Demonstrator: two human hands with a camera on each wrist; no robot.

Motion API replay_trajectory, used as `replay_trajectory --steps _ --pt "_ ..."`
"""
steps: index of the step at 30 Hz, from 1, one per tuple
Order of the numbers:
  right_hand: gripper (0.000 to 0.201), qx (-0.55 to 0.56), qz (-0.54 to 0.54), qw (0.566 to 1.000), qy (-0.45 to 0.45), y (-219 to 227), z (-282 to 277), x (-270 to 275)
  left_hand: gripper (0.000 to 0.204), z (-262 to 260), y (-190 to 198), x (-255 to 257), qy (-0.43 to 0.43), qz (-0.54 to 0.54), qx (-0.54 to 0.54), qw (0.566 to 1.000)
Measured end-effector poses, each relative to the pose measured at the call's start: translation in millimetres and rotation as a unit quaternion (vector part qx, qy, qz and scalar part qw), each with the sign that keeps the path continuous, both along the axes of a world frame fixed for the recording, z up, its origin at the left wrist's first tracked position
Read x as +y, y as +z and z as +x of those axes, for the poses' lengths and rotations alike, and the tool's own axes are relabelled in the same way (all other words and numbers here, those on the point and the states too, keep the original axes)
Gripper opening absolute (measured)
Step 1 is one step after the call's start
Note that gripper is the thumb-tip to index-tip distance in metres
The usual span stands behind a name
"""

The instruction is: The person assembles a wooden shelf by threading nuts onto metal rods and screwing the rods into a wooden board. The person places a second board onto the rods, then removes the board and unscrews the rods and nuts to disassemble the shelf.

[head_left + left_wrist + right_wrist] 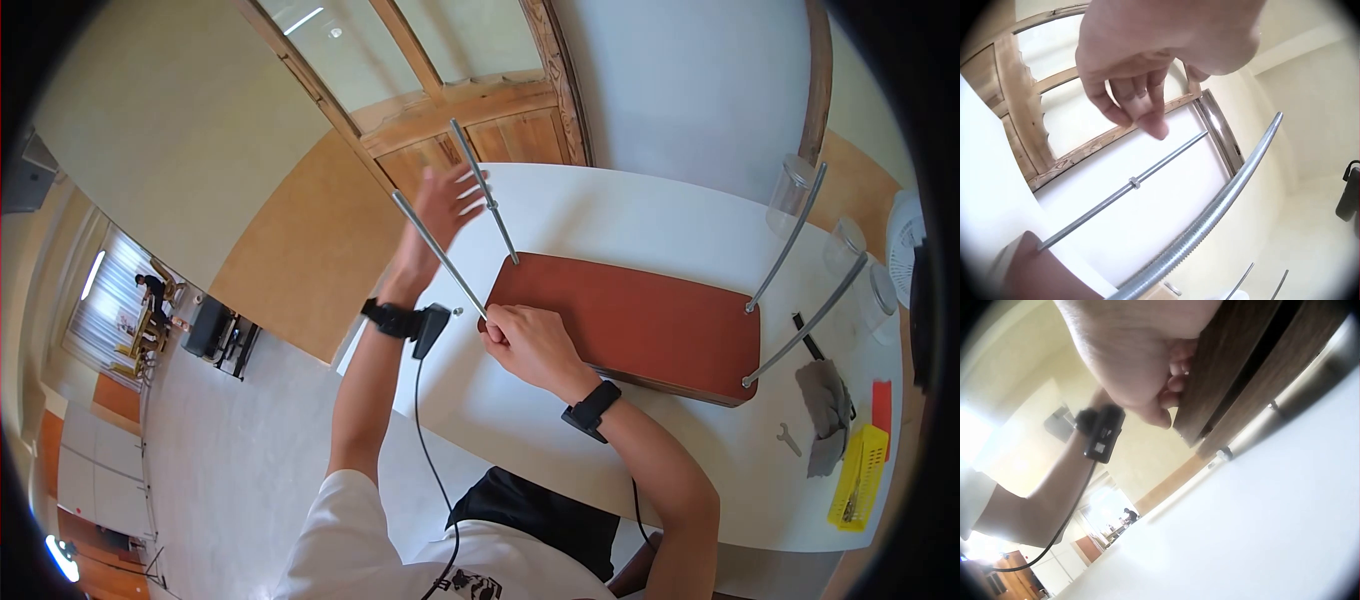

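Near the middle of the frame, the right hand [537, 345] bends its fingers round the near left corner of the red board [640, 325]. It grips the wood right by the foot of the near rod [440, 253]; how hard it holds on, I cannot tell. The board lies flat and long, running from that hand toward the right side of the frame, above the white counter [630, 220].

Up and to the left, the left hand [440, 215] is about half open, its fingers loose and a little bent, with no hold on anything. It is beside the far rod [503, 233], which stands up from the board's far left corner and leans to the upper left. A small nut [1134, 182] sits partway up that rod, just past the fingertips and apart from them. The left hand is nearer to the nut; the right hand is lower down.

At the lower right are a wrench [789, 439], a gray cloth [824, 415] and a yellow basket [858, 480]. Two more rods rise from the board's right end, with clear jars [790, 195] behind them. Past it all, a wooden door [520, 130] is at the top, and someone [153, 293] is far off at the left.
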State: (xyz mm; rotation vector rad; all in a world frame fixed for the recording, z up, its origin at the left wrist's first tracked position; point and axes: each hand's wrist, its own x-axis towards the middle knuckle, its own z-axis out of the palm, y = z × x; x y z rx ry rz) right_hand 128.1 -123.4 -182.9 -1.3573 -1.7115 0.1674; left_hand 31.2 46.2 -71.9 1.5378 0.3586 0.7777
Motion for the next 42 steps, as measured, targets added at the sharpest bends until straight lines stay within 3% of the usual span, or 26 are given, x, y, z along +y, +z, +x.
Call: replay_trajectory --steps 2,6,10,11,13,14,15,16,17,19,20,23,26,27,28,30,34,36,38,42 --pt "0.02 -0.007 -0.001 1.0 -0.004 1.4 -1.0 -1.6 0.085 18.9 -5.0 0.5 -0.046 -0.033 0.013 0.998" --pt "0.015 0.002 0.021 1.0 0.001 1.8 0.2 -2.3 0.088 6.4 3.6 -4.3 -0.098 0.0 0.073 0.993" --pt "0.011 0.01 0.026 1.0 0.011 2.1 0.6 -5.4 0.082 -65.6 14.6 3.3 0.067 0.012 0.153 0.986" --pt "0.011 0.014 0.028 0.999 0.008 1.2 0.8 -5.2 0.082 -85.8 19.9 18.9 0.064 0.014 0.157 0.985" --pt "0.011 0.005 0.026 1.0 0.005 -1.6 0.4 -4.3 0.076 -109.3 30.9 37.3 -0.16 -0.052 0.07 0.983" --pt "0.011 0.004 0.027 1.0 0.006 -2.3 0.4 -4.9 0.076 -104.0 26.7 37.0 -0.159 -0.051 0.069 0.984" --pt "0.011 0.0 0.024 1.0 0.005 -1.9 0.6 -5.6 0.075 -84.1 25.7 22.6 0.003 -0.015 0.063 0.998" --pt "0.011 -0.004 0.023 1.0 0.004 -1.1 0.9 -6.0 0.075 -64.3 23.5 11.4 0.164 0.021 0.054 0.985" --pt "0.011 -0.008 0.024 1.0 0.004 -1.4 0.5 -5.8 0.075 -45.1 21.7 7.3 0.164 0.022 0.05 0.985" --pt "0.011 -0.007 0.042 0.999 -0.004 -3.4 -0.4 -5.9 0.079 -5.8 21.7 4.6 0.031 -0.015 -0.004 0.999" --pt "0.011 -0.01 0.043 0.999 -0.008 -4.0 0.1 -6.1 0.079 8.5 19.5 3.3 0.028 -0.014 -0.006 1.0" --pt "0.011 -0.011 0.046 0.999 -0.003 -1.7 -0.1 -7.2 0.087 26.9 15.3 1.8 -0.053 -0.035 0.067 0.996" --pt "0.01 -0.01 0.031 0.999 -0.005 -0.9 0.4 -6.6 0.09 5.9 17.5 -1.7 -0.07 -0.005 0.106 0.992" --pt "0.009 -0.013 0.039 0.999 -0.005 -1.5 0.2 -6.4 0.086 -6.5 17.4 -4.9 -0.019 0.023 0.103 0.994" --pt "0.008 -0.015 0.046 0.999 -0.003 -2.6 0.0 -6.5 0.086 -24.1 18.1 -4.8 -0.019 0.02 0.106 0.994" --pt "0.007 -0.017 0.034 0.999 -0.003 -4.9 0.7 -5.5 0.078 -56.9 21.5 2.8 0.13 0.012 0.174 0.976" --pt "0.007 -0.01 0.025 1.0 0.005 -2.2 0.1 -4.7 0.071 -79.1 21.8 18.6 0.153 0.011 0.156 0.976" --pt "0.008 -0.014 0.02 1.0 0.011 -0.5 -0.6 -4.3 0.073 -44.6 19.0 9.3 0.143 -0.012 0.03 0.989" --pt "0.009 -0.015 0.015 1.0 0.009 2.1 -0.4 -5.4 0.084 -10.3 11.9 13.2 0.071 -0.011 -0.012 0.997" --pt "0.012 -0.016 0.005 1.0 0.005 7.5 -3.2 -6.4 0.085 4.9 6.0 5.5 -0.024 -0.05 0.029 0.998"
